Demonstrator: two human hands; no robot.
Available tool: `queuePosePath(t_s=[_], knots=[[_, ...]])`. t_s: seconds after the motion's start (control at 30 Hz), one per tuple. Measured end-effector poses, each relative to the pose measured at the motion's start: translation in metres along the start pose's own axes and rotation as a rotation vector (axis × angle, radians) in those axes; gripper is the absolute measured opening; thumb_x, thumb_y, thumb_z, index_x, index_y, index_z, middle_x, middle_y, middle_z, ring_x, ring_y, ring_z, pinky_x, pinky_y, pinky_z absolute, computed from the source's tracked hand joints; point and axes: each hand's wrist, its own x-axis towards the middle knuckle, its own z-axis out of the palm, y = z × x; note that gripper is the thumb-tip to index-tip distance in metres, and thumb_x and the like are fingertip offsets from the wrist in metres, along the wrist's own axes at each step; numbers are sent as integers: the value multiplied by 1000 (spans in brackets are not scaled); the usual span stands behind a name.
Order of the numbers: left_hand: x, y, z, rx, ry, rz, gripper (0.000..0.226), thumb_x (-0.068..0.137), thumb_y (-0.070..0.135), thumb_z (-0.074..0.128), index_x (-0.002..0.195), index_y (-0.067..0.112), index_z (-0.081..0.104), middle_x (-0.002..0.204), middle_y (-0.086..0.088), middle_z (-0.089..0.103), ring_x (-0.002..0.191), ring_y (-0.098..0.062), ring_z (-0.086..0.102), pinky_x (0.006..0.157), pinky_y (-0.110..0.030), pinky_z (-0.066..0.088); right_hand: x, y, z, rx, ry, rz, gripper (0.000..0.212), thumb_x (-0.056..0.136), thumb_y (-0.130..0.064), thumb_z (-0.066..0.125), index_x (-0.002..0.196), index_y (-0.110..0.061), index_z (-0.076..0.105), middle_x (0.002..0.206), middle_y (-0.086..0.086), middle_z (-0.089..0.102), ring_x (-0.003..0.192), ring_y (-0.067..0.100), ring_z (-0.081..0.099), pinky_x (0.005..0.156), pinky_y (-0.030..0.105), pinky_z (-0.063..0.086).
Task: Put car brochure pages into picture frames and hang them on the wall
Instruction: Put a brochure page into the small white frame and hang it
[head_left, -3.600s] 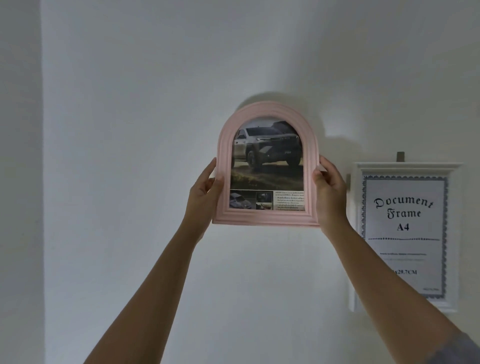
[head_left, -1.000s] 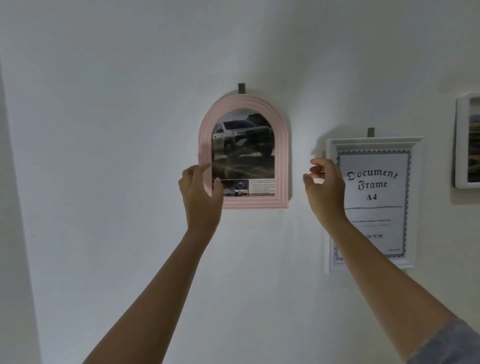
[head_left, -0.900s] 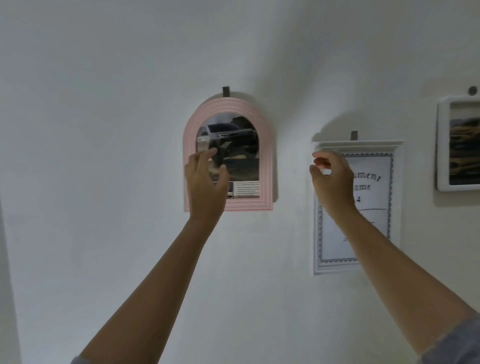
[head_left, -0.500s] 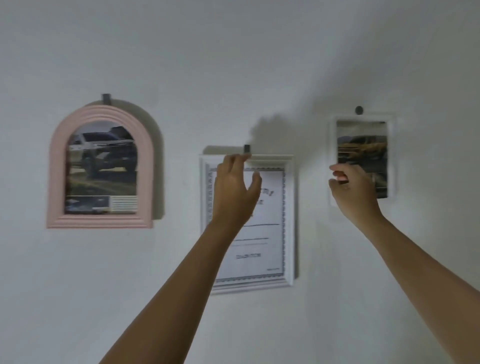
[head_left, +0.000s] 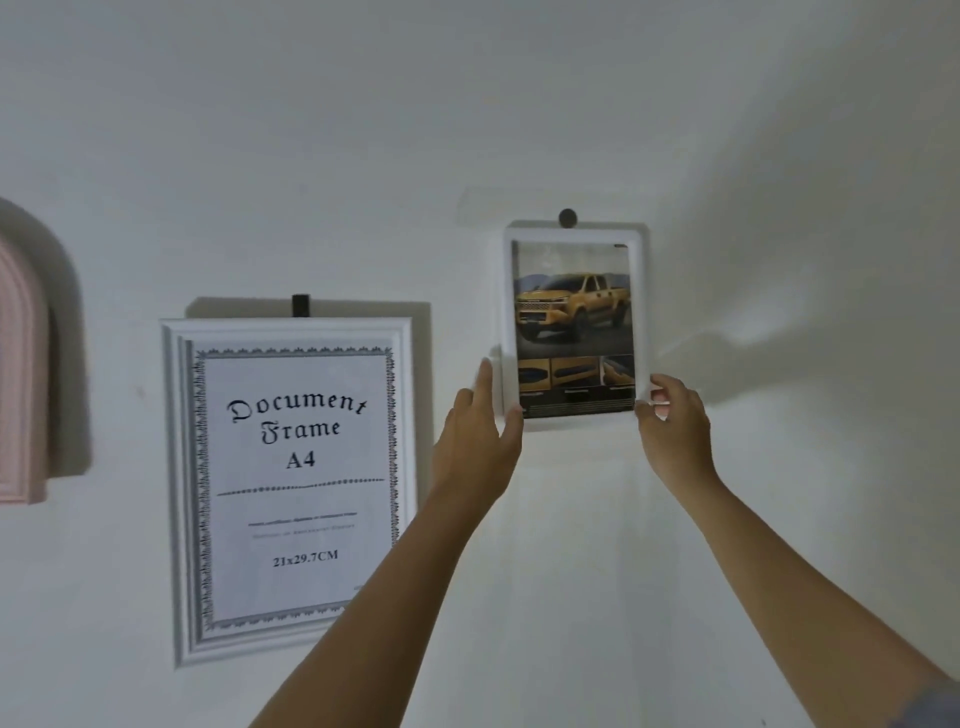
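Up close, I see my left hand (head_left: 480, 436) gripping the lower left corner of the small white frame (head_left: 575, 236), thumb on the front edge and fingers along its side. My right hand (head_left: 672, 423) holds the lower right corner the same way, fingers curled round the edge. That frame, carrying the brochure page (head_left: 574, 327) with a yellow pickup, sits flat against the wall (head_left: 311, 130), its top edge just under a round dark hook (head_left: 568, 217). Left of it hangs the larger white document frame (head_left: 171, 467) from a dark clip (head_left: 301, 305). At the far left edge of the wall I see part of the pink arched frame (head_left: 21, 374).
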Motion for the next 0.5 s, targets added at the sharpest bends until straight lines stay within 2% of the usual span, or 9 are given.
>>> queuePosePath(t_s=[0.1, 0.27, 0.4, 0.5], knots=[[2, 2, 10, -106, -37, -39, 59, 97, 33, 40, 148, 30, 9, 117, -8, 49, 92, -14, 48, 75, -23, 42, 5, 3, 8, 81, -8, 43, 34, 91, -7, 52, 125, -7, 49, 121, 17, 52, 104, 28, 54, 85, 26, 42], [5, 1, 18, -226, -22, -64, 57, 98, 22, 40, 148, 29, 13, 118, -12, 45, 91, -13, 44, 74, -16, 37, 7, 3, 5, 180, 22, 85, 31, 89, -5, 55, 119, -7, 48, 120, 15, 56, 102, 27, 55, 80, 27, 43], [3, 7, 15, -291, 19, -93, 54, 98, 23, 41, 146, 31, 17, 110, -9, 44, 89, -13, 44, 79, -20, 41, 5, -1, -9, 258, -6, 62, 33, 89, -7, 57, 120, -8, 48, 121, 12, 56, 98, 19, 52, 79, 26, 42], [1, 12, 10, -330, 61, -82, 53, 98, 23, 41, 145, 32, 20, 100, -3, 43, 79, -10, 47, 72, -11, 43, 1, -9, -20, 323, -29, 41, 33, 90, -11, 56, 121, -12, 47, 119, 10, 56, 102, 20, 53, 81, 26, 42]])
